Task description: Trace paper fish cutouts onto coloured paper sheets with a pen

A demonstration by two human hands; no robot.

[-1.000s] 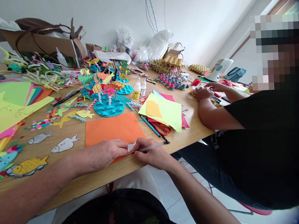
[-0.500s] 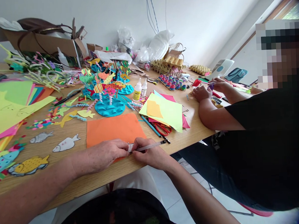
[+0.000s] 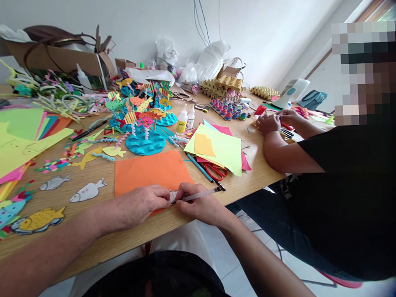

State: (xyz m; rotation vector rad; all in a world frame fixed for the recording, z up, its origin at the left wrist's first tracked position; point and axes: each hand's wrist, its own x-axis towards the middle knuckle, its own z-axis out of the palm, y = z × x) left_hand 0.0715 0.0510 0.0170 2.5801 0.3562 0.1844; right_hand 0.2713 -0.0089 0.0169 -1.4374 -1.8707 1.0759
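Observation:
An orange sheet (image 3: 149, 170) lies near the table's front edge. My left hand (image 3: 141, 205) rests on its lower part, fingers bent and closed on a small white paper cutout (image 3: 173, 195). Most of that cutout is hidden under my fingers. In my right hand (image 3: 198, 204) is a pen (image 3: 200, 194) with a clear barrel, its tip down by the cutout and its dark end pointing right. To the left lie a white paper fish (image 3: 88, 191), a grey paper fish (image 3: 55, 182) and a yellow dotted fish (image 3: 39, 220).
Stacked coloured paper (image 3: 227, 153) and red-handled scissors (image 3: 216, 170) lie to the right. Glue bottles (image 3: 181, 121) stand behind, beside a blue base (image 3: 145, 143) carrying paper fish. A co-worker's hands (image 3: 269, 123) are busy at far right; pipe cleaners (image 3: 68, 104) heap at back left.
The pen's dark end has shifted very slightly right. My left hand stays in place. The co-worker's hands have moved a little, and the purple piece between them no longer shows.

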